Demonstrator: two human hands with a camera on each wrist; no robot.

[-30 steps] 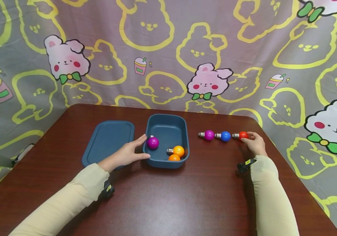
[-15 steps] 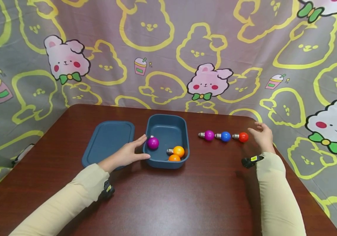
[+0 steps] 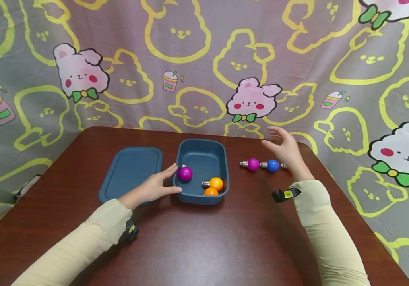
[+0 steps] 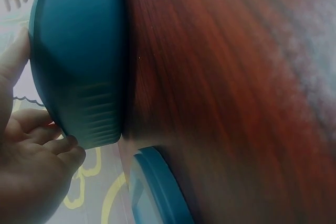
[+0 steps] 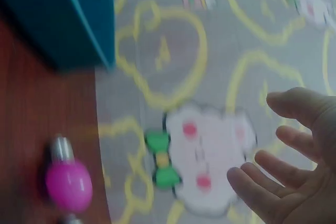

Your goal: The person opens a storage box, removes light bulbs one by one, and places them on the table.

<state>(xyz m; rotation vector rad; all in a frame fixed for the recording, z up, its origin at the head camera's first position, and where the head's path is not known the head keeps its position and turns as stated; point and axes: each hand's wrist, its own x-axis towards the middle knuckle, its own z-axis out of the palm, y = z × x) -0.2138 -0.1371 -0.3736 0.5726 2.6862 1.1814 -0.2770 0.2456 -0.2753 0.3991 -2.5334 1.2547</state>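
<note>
My left hand rests against the left side of a blue plastic box, its thumb and fingers spread along the rim. Inside the box lie a purple light bulb, an orange light bulb and a second orange one partly behind the front wall. To its right, a magenta light bulb and a blue light bulb lie in a row with a red bulb, which my right forearm mostly covers. Holding nothing, my right hand hovers above the row, fingers apart; the right wrist view also shows the magenta bulb.
A flat blue lid lies on the brown table to the left of the box. A patterned curtain hangs behind the table and along its sides.
My right hand has let go of the red bulb, drawn away to the right, then risen and swung left above the row. The left hand and the box stay put.
</note>
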